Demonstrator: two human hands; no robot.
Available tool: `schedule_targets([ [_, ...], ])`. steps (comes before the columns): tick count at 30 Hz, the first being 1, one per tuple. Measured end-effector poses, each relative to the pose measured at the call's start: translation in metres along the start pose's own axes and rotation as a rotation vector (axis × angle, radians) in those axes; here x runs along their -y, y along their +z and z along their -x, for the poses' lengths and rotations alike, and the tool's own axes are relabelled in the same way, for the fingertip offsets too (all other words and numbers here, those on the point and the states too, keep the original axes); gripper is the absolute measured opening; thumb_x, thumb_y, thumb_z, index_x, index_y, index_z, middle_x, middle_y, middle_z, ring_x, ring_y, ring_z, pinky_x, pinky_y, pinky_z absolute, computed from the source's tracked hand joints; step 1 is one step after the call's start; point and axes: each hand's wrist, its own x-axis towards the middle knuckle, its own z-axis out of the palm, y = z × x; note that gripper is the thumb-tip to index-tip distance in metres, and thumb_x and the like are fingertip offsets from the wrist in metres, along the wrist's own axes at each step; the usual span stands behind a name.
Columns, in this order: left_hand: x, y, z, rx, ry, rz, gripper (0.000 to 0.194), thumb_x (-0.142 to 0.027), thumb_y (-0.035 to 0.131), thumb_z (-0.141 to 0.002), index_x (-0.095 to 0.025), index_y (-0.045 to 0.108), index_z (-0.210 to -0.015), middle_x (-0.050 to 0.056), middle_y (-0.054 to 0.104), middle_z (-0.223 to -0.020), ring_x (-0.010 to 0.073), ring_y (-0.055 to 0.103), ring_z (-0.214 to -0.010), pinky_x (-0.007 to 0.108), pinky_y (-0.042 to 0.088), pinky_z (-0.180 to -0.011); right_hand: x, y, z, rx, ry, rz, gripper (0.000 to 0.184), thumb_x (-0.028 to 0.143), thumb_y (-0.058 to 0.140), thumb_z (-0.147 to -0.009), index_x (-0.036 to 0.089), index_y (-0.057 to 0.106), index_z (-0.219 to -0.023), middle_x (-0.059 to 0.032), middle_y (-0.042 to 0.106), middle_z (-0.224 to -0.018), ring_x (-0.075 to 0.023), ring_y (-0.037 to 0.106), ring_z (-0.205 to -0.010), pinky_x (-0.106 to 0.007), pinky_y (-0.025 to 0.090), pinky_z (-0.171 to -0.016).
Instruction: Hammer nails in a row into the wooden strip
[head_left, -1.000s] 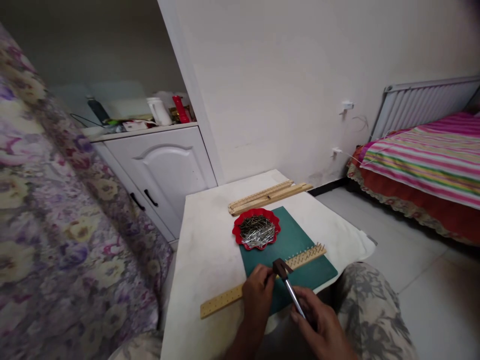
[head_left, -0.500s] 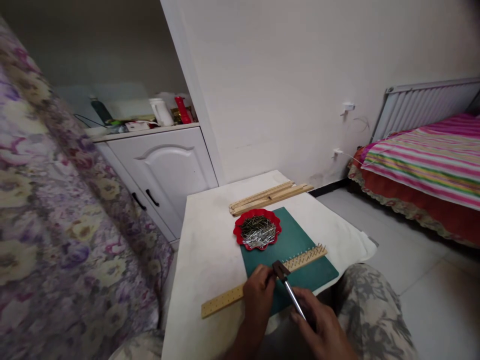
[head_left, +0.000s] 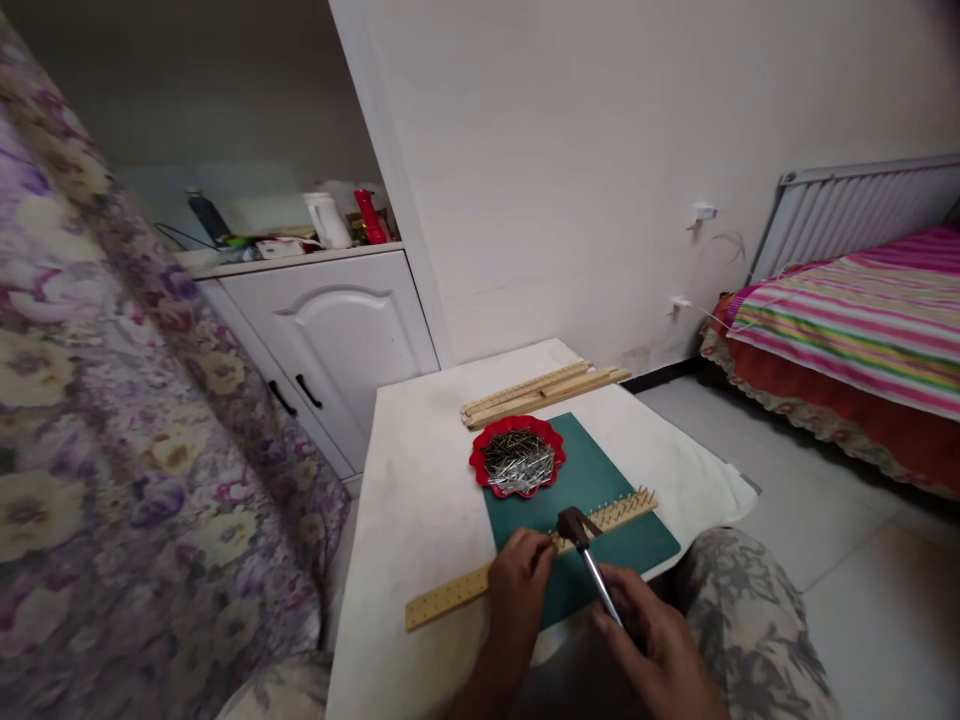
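As I look down through the head camera, taking the middle of the flat green rectangular mat (head_left: 581,470) as my clock centre, a long, narrow strip of pale wood (head_left: 450,598) runs across it from 8 o'clock to nearly 3, its near-left end reaching past the mat over the white-topped table (head_left: 420,470). Thin metal nails (head_left: 634,504) stand crowded and tilted along its 3 o'clock end, while small dots in rows mark the 8 o'clock end.

From 5 o'clock, my right hand (head_left: 660,635) is wrapped around a brown-headed hammer with a shiny silver shaft (head_left: 598,580); its head appears above the strip, and I cannot tell whether they touch. My left hand (head_left: 519,575), at 8 o'clock, lies over the strip with finger and thumb drawn together just beside the hammer's head; whether they pinch a nail is too small to tell.

At 10 o'clock a red scalloped bowl (head_left: 480,458) covers the mat's corner, heaped with dark and silvery loose nails (head_left: 521,465). Beyond it, at 11, lies a stack of pale wooden strips (head_left: 540,397), just beside the mat
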Motion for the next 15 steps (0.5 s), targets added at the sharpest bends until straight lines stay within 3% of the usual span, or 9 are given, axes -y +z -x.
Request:
schedule_targets([
  [9, 0.0007, -0.0008, -0.0006, -0.008, 0.02, -0.031, 0.017, -0.02, 0.049, -0.081, -0.02, 0.064, -0.074, 0.001, 0.062, -0.077, 0.0137, 0.059, -0.074, 0.023, 0.042, -0.067, -0.0048, 0.0056, -0.0009, 0.033, -0.008, 0.015, 0.035, 0.032, 0.056, -0.084, 0.02, 0.059, -0.117, -0.0072, 0.073, -0.092, -0.0209, 0.068, -0.075, -0.029, 0.053, -0.076],
  [15, -0.0003, -0.0007, 0.0004, 0.001, 0.016, -0.071, 0.017, -0.015, 0.047, -0.08, -0.019, 0.062, -0.072, 0.0, 0.059, -0.074, 0.0133, 0.057, -0.071, 0.022, 0.041, -0.066, -0.0066, 0.0081, -0.0003, 0.059, 0.015, 0.03, 0.033, 0.033, 0.056, -0.083, 0.02, 0.061, -0.114, -0.0083, 0.073, -0.095, -0.0236, 0.068, -0.083, -0.03, 0.053, -0.077],
])
